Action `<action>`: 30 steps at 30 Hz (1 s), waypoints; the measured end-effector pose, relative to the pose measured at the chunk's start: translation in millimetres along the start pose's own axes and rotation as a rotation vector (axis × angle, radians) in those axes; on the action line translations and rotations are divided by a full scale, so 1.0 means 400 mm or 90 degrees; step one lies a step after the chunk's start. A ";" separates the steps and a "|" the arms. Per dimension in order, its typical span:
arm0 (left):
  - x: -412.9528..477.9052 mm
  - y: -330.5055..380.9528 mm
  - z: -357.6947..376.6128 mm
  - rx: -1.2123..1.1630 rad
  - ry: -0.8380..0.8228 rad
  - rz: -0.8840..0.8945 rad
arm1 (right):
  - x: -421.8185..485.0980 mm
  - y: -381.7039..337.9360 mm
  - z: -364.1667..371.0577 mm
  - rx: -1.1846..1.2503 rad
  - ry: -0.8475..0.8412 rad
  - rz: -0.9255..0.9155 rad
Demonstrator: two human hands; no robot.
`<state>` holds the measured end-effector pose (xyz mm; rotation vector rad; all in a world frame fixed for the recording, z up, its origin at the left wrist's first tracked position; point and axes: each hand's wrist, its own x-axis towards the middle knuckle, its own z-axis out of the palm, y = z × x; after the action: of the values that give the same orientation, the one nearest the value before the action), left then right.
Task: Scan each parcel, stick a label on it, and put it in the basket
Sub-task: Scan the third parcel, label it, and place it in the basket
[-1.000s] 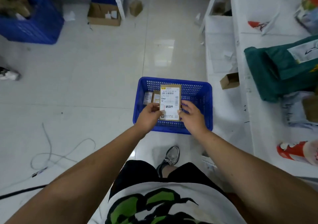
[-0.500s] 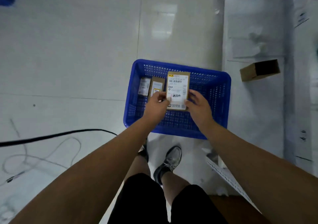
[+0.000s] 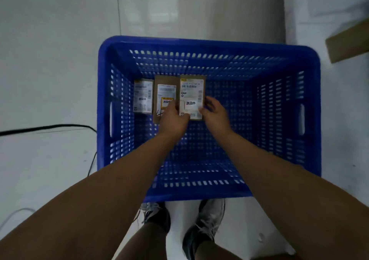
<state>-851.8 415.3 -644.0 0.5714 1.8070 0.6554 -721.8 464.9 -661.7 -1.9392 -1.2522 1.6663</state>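
A blue plastic basket [image 3: 199, 44] stands on the floor right below me. Both my arms reach into it. My left hand [image 3: 173, 120] pinches the lower left edge of a small brown parcel [image 3: 192, 92] with a white shipping label and a small white sticker. My right hand [image 3: 214, 114] holds its lower right edge, thumb on the front and fingers behind. The parcel is low in the basket, beside two other labelled brown parcels [image 3: 165, 92] [image 3: 142, 98] lined up along the back left of the bottom.
A brown cardboard box [image 3: 349, 42] lies at the upper right on a white surface. A black cable [image 3: 50, 127] runs over the floor tiles to the basket's left side. My shoes [image 3: 205, 225] stand against the basket's near wall.
I have bent down over the basket, which now fills the view. Both hands have lowered the parcel from above the rim to the bottom, next to the two parcels lying there.
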 end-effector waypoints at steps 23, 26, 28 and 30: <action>0.258 -0.161 0.143 0.650 0.011 0.107 | 0.313 0.189 0.082 0.023 -0.066 -0.008; 0.264 -0.163 0.138 0.663 -0.031 0.081 | 0.309 0.185 0.077 0.021 -0.096 0.005; 0.263 -0.162 0.129 0.635 -0.052 0.079 | 0.306 0.186 0.071 0.015 -0.107 0.022; 0.256 -0.156 0.118 0.575 -0.048 0.090 | 0.292 0.181 0.065 0.033 -0.108 0.043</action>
<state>-842.3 444.7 -769.2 1.3039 1.9478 -0.1431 -721.1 503.2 -796.3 -1.8626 -1.2000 1.9126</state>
